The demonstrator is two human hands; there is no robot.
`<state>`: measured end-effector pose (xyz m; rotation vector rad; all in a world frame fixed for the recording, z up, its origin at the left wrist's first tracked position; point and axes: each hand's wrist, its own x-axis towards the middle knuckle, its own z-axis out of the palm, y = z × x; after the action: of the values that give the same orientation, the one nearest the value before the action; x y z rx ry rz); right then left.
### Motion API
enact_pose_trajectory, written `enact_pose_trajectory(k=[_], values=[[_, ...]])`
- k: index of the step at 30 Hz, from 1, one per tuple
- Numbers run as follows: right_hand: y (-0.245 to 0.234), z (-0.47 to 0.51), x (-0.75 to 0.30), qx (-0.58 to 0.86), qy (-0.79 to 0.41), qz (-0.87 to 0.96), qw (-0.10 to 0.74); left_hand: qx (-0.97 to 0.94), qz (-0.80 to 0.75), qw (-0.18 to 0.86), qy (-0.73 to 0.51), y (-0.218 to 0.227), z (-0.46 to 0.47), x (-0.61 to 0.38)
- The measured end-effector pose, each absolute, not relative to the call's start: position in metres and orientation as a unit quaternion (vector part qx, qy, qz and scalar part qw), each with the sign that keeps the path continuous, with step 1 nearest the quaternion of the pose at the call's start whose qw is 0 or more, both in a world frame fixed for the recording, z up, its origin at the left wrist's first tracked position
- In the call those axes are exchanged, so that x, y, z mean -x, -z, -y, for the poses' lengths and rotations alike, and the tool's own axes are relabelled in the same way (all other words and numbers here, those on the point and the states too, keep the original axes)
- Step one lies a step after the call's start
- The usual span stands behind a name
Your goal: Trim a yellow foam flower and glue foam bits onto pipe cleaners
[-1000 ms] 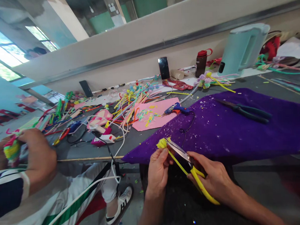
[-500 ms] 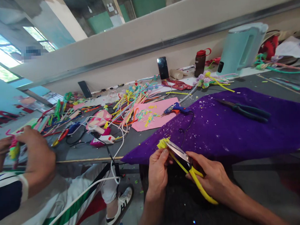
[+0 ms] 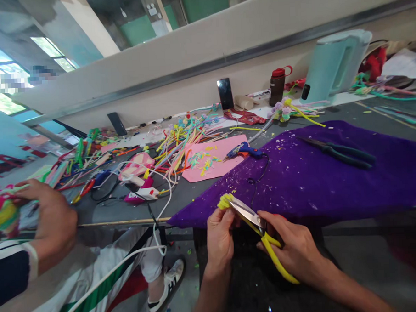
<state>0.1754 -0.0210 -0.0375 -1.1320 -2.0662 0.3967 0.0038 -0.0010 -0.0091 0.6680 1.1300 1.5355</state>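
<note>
Between the fingertips of my left hand [image 3: 221,238] is a yellow fuzzy pipe-cleaner flower [image 3: 225,201], its head pointing up and its stem running down to the right. My right hand [image 3: 294,244] grips a pair of scissors [image 3: 246,212] with yellow handles. The silver blades lie against the right side of the flower head; how far apart they are is hard to tell. Both hands are at the table's front edge, just before a purple cloth [image 3: 315,179] strewn with small yellow and white clippings.
Pliers [image 3: 335,151] lie on the cloth. A blue glue gun [image 3: 244,150] rests on pink paper [image 3: 195,172] with cut bits. Several pipe cleaners [image 3: 179,139], a power strip [image 3: 142,194] and a white cable are leftward. A kettle [image 3: 335,67] stands behind. A co-worker's arm [image 3: 55,218] is at left.
The scissors and my right hand have shifted very slightly; the flower stays in my left hand. At left, the co-worker's hands have turned and raised a colourful piece.
</note>
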Motion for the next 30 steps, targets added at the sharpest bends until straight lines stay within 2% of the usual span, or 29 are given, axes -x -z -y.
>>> enact_pose_trajectory(k=[30], values=[[0.0472,0.0194,-0.1777,0.422,-0.124,0.823,0.360,-0.277,-0.469,0.523,-0.656,0.0113,0.0009,-0.0054]])
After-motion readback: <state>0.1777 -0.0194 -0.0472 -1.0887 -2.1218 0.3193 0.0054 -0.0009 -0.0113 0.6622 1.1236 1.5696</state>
